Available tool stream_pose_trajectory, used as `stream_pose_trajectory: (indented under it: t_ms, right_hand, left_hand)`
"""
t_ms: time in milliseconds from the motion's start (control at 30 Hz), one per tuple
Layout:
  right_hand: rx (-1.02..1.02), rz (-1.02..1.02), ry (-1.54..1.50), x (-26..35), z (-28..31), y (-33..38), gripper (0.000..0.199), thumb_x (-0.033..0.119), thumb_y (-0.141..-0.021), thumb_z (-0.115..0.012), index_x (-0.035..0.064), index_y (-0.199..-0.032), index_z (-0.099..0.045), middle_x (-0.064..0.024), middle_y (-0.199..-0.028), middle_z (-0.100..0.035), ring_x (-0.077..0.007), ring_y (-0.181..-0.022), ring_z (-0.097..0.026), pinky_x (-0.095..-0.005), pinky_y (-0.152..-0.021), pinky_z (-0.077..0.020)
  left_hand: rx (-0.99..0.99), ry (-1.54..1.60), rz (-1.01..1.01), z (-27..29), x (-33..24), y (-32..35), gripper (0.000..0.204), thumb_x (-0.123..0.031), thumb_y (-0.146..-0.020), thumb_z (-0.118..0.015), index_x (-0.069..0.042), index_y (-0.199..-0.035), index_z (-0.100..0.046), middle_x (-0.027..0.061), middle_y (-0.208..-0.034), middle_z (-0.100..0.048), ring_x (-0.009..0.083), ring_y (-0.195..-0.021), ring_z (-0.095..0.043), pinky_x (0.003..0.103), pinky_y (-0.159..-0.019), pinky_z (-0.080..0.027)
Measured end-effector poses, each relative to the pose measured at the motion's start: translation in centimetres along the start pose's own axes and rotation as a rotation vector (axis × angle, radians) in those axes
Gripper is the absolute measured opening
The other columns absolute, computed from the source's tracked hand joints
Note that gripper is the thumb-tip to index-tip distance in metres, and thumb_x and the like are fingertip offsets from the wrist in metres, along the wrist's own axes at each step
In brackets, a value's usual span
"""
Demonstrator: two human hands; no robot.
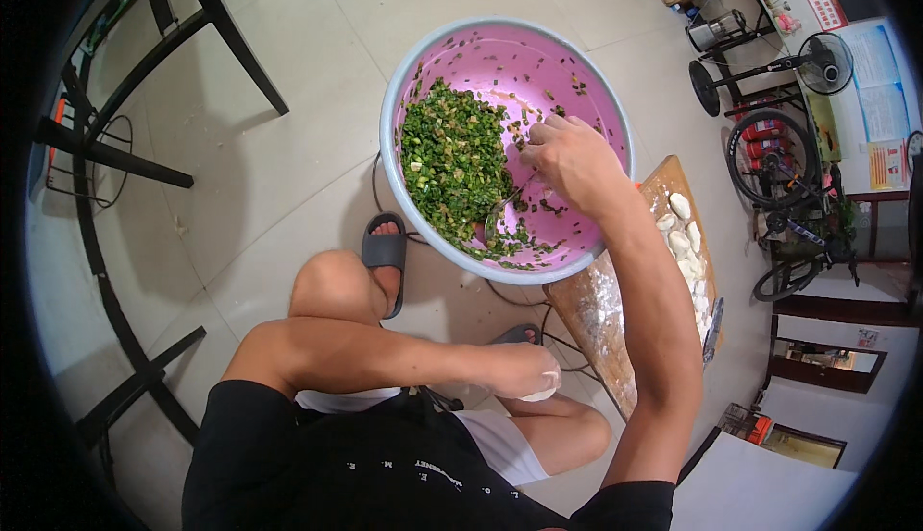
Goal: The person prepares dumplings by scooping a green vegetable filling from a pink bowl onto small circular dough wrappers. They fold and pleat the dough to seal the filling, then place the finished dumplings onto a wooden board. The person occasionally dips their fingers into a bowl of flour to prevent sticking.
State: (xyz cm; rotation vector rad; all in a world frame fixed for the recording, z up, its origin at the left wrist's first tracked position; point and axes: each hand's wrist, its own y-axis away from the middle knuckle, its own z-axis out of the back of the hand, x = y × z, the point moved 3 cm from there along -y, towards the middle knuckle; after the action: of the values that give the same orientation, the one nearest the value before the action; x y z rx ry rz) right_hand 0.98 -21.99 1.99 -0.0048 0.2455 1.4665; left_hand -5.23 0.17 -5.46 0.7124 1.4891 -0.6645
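One wide basin (538,55), pink inside with a pale blue-grey rim, fills the upper middle of the view; to its lower right a floured wooden board (596,315) slants away, partly covered by the right forearm (639,262); chopped greens (447,151) are heaped in the basin's left half, thinning to loose bits on the right and up the far wall. This heap lies just to the left of the right hand (567,156), which is over the basin and plainly the nearer of the two; the left hand (514,370) is below the basin's near rim, close above the right leg (577,430) and well apart from the greens; white dough pieces (680,206), several of them rounded, lie close together along the board's right side.

The right grip is closed, fingers bunched and pinching the handle of a metal spoon (491,222); the spoon's long axis runs from that grip down and to the left, so that its bowl end sits among the greens at the heap's lower right margin; at the left grip a pale round (543,389), apparently thin dough, shows by the fingers; these are too indistinct to tell whether they pinch it or cradle it.
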Motion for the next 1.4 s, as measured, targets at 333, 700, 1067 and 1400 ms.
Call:
stream_pose_trajectory:
  t_ms: [333, 700, 1067, 1400]
  right_hand:
    - [0.119, -0.078, -0.090, 0.4, 4.3, 3.3, 0.009, 0.013, -0.085, -0.059, 0.0092, -0.084, -0.067, -0.0078, -0.079, -0.066, -0.0266, -0.084, -0.066, -0.0397, -0.081, -0.0501]
    - [-0.341, -0.436, -0.102, -1.4, 4.6, 2.3, 0.010, 0.009, -0.090, -0.054, 0.0061, -0.098, -0.059, -0.0162, -0.086, -0.066, -0.0376, -0.081, -0.066, -0.0456, -0.070, -0.0528]
    - [-0.015, -0.412, -0.119, 3.4, 5.6, 6.4, 0.004, 0.005, -0.086, -0.056, 0.0028, -0.089, -0.057, -0.0153, -0.082, -0.066, -0.0356, -0.076, -0.068, -0.0453, -0.066, -0.0536]
    - [-0.280, -0.522, -0.700, 4.4, 5.7, 7.8, 0.011, 0.007, -0.087, -0.067, 0.0030, -0.097, -0.069, -0.0157, -0.085, -0.064, -0.0350, -0.084, -0.066, -0.0416, -0.073, -0.0521]
  left_hand:
    - [-0.018, 0.006, -0.039, 0.9, -0.4, 0.3, 0.039, -0.024, -0.103, -0.040, 0.001, -0.120, -0.065, 0.0197, -0.113, -0.068, 0.0367, -0.105, -0.064, 0.043, -0.096, -0.048]
    - [-0.141, 0.172, 0.042, 7.5, -7.7, 2.9, 0.037, -0.024, -0.106, -0.042, 0.000, -0.125, -0.062, 0.0135, -0.108, -0.069, 0.0219, -0.096, -0.064, 0.036, -0.090, -0.050]
    - [-0.194, 0.201, 0.024, 7.9, -6.4, 2.8, 0.036, -0.021, -0.107, -0.043, 0.002, -0.127, -0.061, 0.0081, -0.112, -0.070, 0.0144, -0.103, -0.062, 0.031, -0.095, -0.049]
    - [-0.177, 0.175, 0.074, 8.3, -7.1, 2.6, 0.035, -0.020, -0.106, -0.043, 0.001, -0.127, -0.061, 0.0079, -0.113, -0.070, 0.0151, -0.101, -0.063, 0.032, -0.095, -0.049]
